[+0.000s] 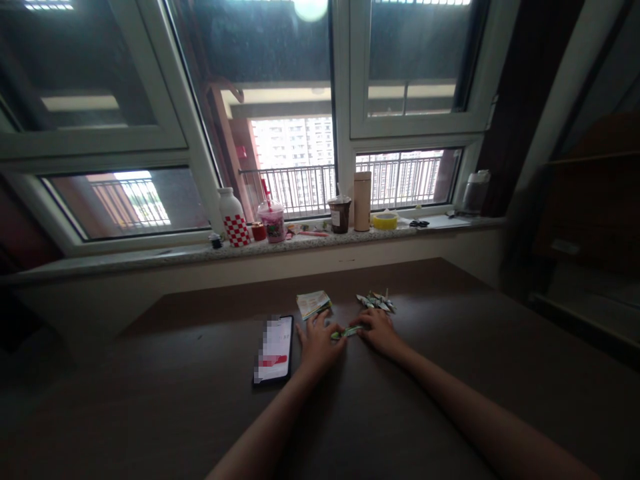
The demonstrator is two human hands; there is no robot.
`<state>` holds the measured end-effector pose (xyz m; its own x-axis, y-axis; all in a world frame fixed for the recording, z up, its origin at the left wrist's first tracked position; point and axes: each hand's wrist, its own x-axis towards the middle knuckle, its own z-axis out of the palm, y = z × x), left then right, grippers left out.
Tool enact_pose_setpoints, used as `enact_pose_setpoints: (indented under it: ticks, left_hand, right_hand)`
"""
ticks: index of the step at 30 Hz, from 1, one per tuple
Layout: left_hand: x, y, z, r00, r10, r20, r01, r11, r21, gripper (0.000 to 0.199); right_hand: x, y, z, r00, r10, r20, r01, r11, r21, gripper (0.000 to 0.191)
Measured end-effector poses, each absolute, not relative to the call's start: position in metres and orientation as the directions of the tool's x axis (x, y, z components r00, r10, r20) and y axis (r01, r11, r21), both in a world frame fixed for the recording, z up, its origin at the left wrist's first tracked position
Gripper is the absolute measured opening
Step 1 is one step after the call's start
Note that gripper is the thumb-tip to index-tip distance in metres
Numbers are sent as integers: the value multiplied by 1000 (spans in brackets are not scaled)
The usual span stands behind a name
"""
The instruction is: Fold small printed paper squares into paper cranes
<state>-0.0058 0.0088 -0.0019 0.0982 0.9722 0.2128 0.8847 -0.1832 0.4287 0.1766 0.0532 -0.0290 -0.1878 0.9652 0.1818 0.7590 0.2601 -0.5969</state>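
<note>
Head view: past one phone (274,350) at nine o'clock, the left hand (320,341) and right hand (381,331) had fingers clamped on one green strip (349,331), three o'clock from the left, nine from the right, long axis nearly nine-to-three, neither hand nearer! Beyond, one paper stack (313,303) lay at eleven, one folded-paper heap (375,303) at one, pieces uncountable.

This looks like a lived-in room, perhaps in a flat or dormitory: a dark brown counter (200,420) stands before a white-framed window (343,80) whose speckled stone sill (175,256) holds a checkered bottle (233,219), a pink drink cup (273,223), a tan flask (362,202) and yellow tape (385,221). Outside show a balcony railing (287,192) and high-rise blocks (305,143).
</note>
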Motion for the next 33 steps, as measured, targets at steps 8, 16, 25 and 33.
enact_pose_setpoints:
  ticks: [8, 16, 25, 33]
  left_hand:
    - [-2, 6, 2, 90, 952, 291, 879, -213, 427, 15]
    - [1, 9, 0, 22, 932, 363, 840, -214, 499, 19]
    - [3, 13, -7, 44, 940, 338, 761, -251, 599, 16]
    - [0, 22, -11, 31, 918, 394, 650, -318, 690, 5]
  right_hand:
    - [177, 53, -35, -65, 929, 365, 623, 324, -712, 26]
    - [168, 46, -38, -18, 926, 378, 328, 362, -873, 21]
    - [168, 53, -36, -17, 930, 368, 140, 367, -920, 24]
    - [165, 41, -29, -12, 914, 406, 320, 388, -864, 18]
